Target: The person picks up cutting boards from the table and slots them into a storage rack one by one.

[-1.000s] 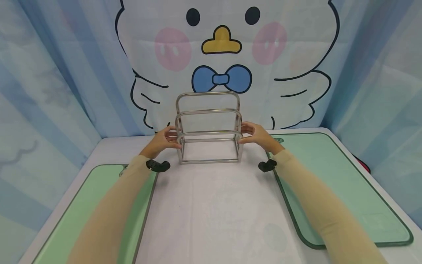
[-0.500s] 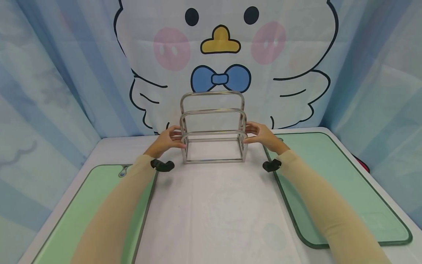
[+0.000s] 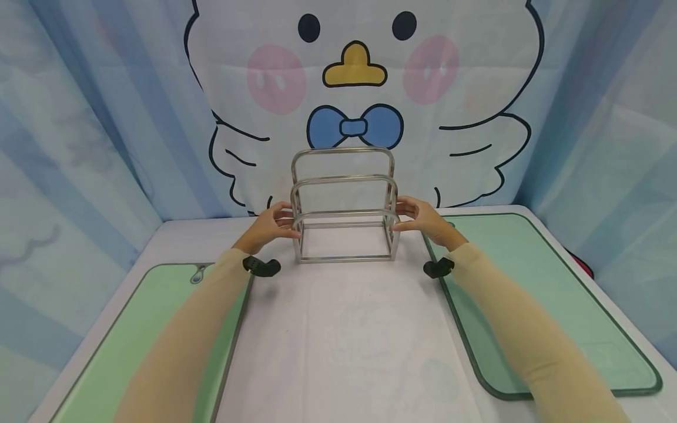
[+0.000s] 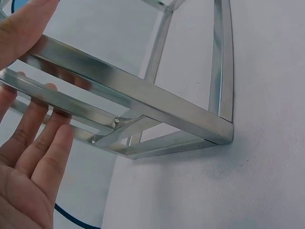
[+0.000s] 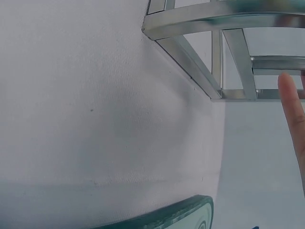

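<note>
The left hand (image 3: 270,226) lay with straight fingers (image 4: 45,143) pressed flat against the left side of the metal rack (image 3: 344,205), and the right hand (image 3: 423,220) met the opposite side the same way (neither curled round a bar). The rack stood upright on the white table (image 3: 344,329), between two green mats (image 3: 534,294), before a cartoon-bird curtain (image 3: 354,70).

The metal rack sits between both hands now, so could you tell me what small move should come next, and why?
Probably ease both hands off: the metal rack stands upright, base flat on the white cloth, left hand and right hand touching its sides with straight fingers.
</note>
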A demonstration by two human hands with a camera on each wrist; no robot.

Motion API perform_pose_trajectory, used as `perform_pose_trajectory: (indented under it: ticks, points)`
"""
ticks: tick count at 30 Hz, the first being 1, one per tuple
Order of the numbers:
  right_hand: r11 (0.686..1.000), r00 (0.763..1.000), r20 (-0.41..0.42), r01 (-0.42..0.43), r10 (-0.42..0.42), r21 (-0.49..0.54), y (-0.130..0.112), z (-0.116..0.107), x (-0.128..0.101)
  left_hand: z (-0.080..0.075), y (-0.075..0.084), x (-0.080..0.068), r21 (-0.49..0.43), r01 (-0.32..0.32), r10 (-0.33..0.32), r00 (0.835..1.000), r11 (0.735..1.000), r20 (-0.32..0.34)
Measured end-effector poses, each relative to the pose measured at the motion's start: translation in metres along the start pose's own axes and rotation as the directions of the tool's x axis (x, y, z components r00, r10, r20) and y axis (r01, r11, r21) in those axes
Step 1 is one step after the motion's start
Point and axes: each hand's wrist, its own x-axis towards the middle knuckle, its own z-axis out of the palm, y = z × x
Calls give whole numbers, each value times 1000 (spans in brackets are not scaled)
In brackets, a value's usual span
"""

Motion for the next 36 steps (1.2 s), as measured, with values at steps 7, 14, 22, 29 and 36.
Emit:
perform_pose_trajectory:
  ticks: [7, 14, 22, 29, 36]
  points:
    - [999, 1000, 22, 7, -8, 42, 0, -3, -5, -7, -3, -8, 2, -33, 33, 998, 999, 53]
    - [995, 999, 15, 42, -44, 93, -5, -9, -5, -17, 1, -14, -36, -108, 111, 990, 994, 92]
    - [978, 984, -71, 173, -165, 119, -31, -17, -2, -34, 18, -20, -14, -193, 194, 978, 981, 72]
    - [943, 955, -125, 288, -269, 168, -62, -20, 4, -49, 40, -28, 25, -247, 246, 969, 969, 19]
    - [904, 923, -142, 381, -359, 193, -96, -9, 7, -62, 62, -45, 100, -281, 281, 960, 954, 14]
